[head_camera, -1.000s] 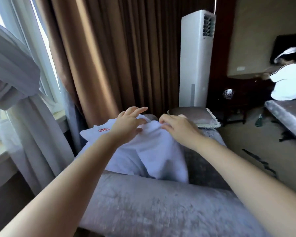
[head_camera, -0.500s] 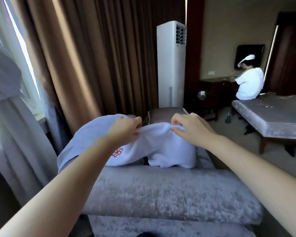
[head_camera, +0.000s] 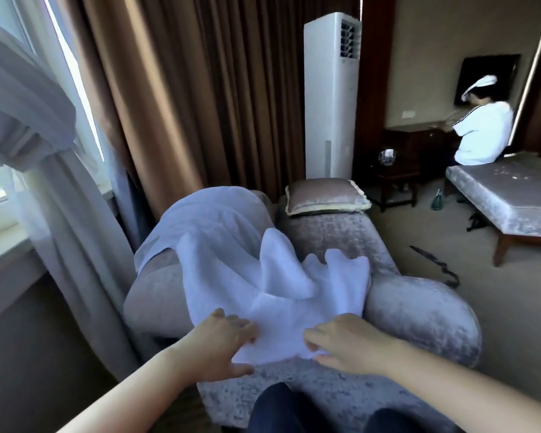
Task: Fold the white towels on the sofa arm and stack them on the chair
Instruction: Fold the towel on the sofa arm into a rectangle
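We note the white towel [head_camera: 272, 289] lying rumpled on the grey sofa arm [head_camera: 419, 310], with its far edge bunched into peaks. Both our hands are at its near edge. On the left hand [head_camera: 214, 348] the fingers [head_camera: 242, 327] are spread and rest flat on the cloth, with the thumb off it on the upholstery. On the right hand [head_camera: 349, 346] the fingers [head_camera: 313, 334] lie close together on the near corner; we cannot tell whether the thumb pinches it from below. A thinner white cloth [head_camera: 206, 223] drapes the sofa beyond, with a cushion [head_camera: 324, 195] behind.
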`<state>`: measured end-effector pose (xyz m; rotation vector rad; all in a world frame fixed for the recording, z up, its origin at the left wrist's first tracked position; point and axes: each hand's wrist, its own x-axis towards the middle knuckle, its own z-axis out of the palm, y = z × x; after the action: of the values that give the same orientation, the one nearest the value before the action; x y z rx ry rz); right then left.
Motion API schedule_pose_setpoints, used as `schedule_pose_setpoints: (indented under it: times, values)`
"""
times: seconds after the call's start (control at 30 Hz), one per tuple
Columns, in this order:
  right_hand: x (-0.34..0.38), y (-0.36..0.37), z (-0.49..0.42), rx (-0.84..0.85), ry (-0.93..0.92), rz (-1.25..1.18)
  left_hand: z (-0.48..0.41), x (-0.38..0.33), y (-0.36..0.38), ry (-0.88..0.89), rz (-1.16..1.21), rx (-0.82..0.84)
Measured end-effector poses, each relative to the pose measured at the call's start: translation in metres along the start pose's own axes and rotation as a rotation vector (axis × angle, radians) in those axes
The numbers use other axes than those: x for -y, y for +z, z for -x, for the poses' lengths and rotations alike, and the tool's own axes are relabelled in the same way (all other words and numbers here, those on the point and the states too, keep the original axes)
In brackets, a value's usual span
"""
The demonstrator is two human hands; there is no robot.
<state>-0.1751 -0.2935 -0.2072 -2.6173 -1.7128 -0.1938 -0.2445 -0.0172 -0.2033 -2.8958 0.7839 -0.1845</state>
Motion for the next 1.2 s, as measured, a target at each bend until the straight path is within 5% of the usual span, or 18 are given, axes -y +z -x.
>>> schedule_pose_setpoints:
  times: [0.27, 0.57, 0.83, 1.0, 1.2]
  values:
    - [-0.048, -0.048, -0.037, -0.315, 0.269, -0.159, -0.074, 0.056, -0.046, -0.149, -0.065, -0.371]
    - [-0.118, -0.052, -0.109, -0.277, 0.419, -0.193, -0.176, 0.104, -0.031, -0.325, 0.069, -0.038]
    - [-0.140, -0.012, -0.149, -0.147, 0.449, -0.641, -0.194, 0.123, -0.008, -0.236, 0.464, -0.070]
    - [-0.133, -0.022, -0.156, -0.243, 0.385, -0.930, -0.177, 0.126, -0.048, -0.232, 0.464, -0.229]
    - [-0.136, -0.083, -0.128, -0.217, 0.344, -0.673, -0.140, 0.119, -0.124, -0.251, 0.288, -0.347]
